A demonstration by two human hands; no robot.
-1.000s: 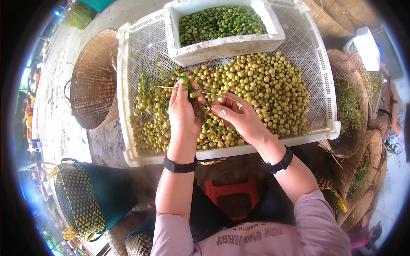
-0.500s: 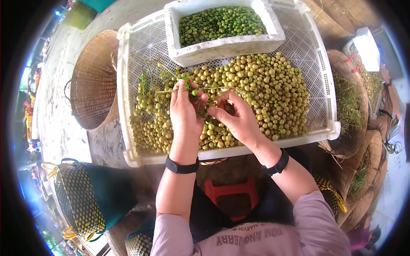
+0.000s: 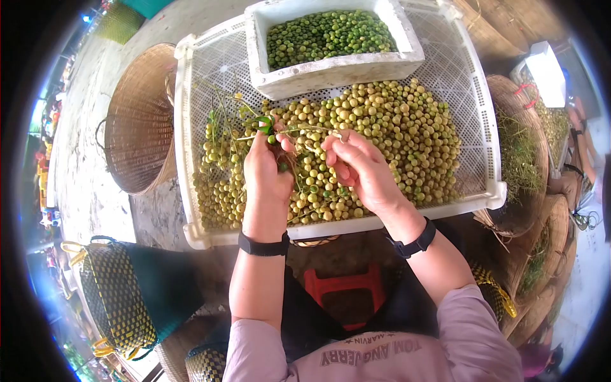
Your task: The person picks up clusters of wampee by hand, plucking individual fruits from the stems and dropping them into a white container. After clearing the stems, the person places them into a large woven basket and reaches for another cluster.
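Observation:
My left hand [image 3: 266, 172] is closed on a thin leafy twig [image 3: 299, 129] with small green fruits on it, held above a white perforated plastic tray [image 3: 347, 228]. The twig stretches across to my right hand [image 3: 363, 162], whose thumb and index finger pinch near its far end. Under both hands lies a wide heap of small round yellow-green fruits [image 3: 407, 127]. Fruit-bearing stems [image 3: 219, 124] rest at the heap's left side. What lies deep in my left palm is partly hidden.
A white foam box [image 3: 337, 75] of greener fruits [image 3: 331, 38] stands at the tray's back. A wicker basket [image 3: 140, 121] is on the left, a checkered woven bag [image 3: 118, 299] below it. Baskets with stems [image 3: 519, 156] line the right, near another person's arm [image 3: 582, 143]. A red stool [image 3: 347, 286] is below.
My hands have moved apart: the left slightly left and down, the right a little to the right. The twig now shows stretched between them.

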